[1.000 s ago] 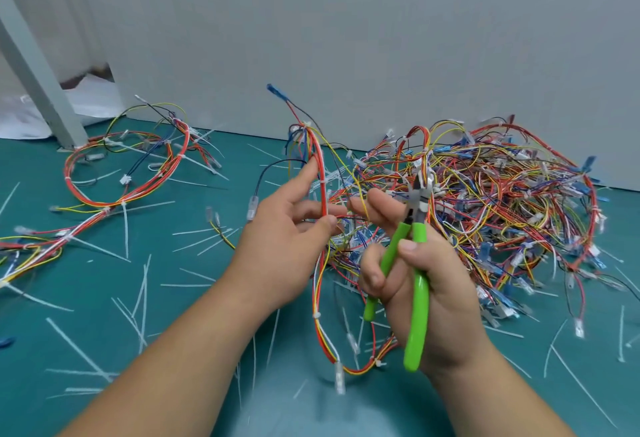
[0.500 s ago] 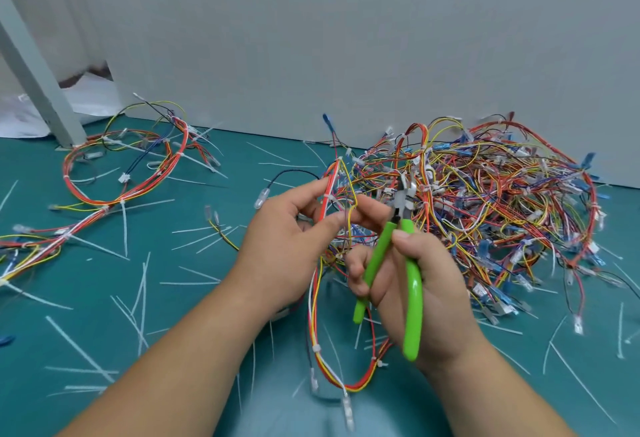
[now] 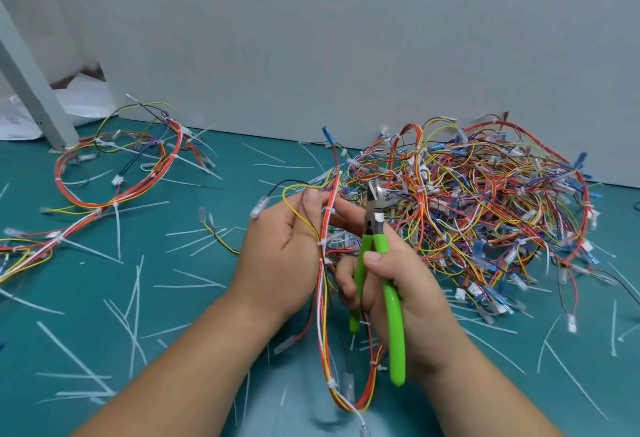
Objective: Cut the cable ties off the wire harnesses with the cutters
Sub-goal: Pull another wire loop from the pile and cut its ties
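My left hand [image 3: 284,249] grips a wire harness [image 3: 323,298] of red, yellow and white wires, thumb near a white cable tie [image 3: 329,211] on the bundle. The harness hangs down in a loop below my hands, with more ties along it. My right hand [image 3: 398,284] holds green-handled cutters [image 3: 381,263]; the metal jaws point up, slightly parted, just right of the tied bundle and not touching it. My right index finger reaches toward the harness.
A big tangled pile of harnesses [image 3: 485,201] lies at the right against the grey wall. Looser harnesses [image 3: 117,173] lie at the left on the teal mat [image 3: 173,298]. Several cut white tie strips [image 3: 138,274] are scattered about. A grey post [image 3: 31,90] stands far left.
The harness top has dropped lower and my left hand has shifted its grip along the bundle. The cutters moved slightly left and down, closer to the bundle.
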Available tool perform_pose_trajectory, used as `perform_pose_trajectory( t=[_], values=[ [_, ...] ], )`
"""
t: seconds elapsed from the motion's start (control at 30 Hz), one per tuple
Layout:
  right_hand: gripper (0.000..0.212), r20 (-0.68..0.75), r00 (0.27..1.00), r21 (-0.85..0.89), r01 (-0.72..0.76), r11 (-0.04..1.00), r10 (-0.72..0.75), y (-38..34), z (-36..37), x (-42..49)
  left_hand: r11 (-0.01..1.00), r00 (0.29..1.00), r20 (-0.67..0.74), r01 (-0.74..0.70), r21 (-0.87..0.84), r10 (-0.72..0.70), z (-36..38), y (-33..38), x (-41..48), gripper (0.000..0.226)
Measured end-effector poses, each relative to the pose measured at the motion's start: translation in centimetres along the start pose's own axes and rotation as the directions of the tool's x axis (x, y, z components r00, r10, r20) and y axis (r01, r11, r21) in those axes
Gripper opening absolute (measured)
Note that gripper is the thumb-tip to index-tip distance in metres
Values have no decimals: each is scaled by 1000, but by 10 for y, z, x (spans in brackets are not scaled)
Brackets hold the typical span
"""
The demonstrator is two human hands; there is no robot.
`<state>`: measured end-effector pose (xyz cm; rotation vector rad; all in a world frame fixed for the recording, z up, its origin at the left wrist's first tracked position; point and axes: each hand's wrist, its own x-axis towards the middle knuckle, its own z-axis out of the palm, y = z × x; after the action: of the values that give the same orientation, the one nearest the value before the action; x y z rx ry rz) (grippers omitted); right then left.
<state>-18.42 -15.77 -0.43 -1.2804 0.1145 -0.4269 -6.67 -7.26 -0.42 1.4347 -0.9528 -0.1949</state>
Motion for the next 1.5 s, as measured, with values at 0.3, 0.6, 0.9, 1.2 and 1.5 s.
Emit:
perform_pose_trajectory(
  t=[0.3, 0.6, 0.9, 1.2, 1.5],
  values=[
    [49, -47, 998, -298, 24, 954, -40, -4, 2, -3, 883, 926, 164, 375, -283, -340, -10, 6, 7, 79],
    [56, -97, 993, -493, 5, 870, -61, -6, 4, -3, 964, 966, 94, 250, -86, -242, -9, 7, 8, 27],
    [58, -167, 986, -188, -52, 981, 20, -8, -1, 0, 984, 939, 294, 174, 38, -178, -16, 7, 8, 21],
    [70, -172, 985, 173, 7, 985, 23, -1, -3, 0, 982, 971, 152, 187, -1, -184, -13, 0, 9, 25],
    [75, -161, 985, 230, 102, 968, -66, -5, -6, -1, 878, 926, 55, 373, -300, -375, -10, -1, 12, 8]
  ],
)
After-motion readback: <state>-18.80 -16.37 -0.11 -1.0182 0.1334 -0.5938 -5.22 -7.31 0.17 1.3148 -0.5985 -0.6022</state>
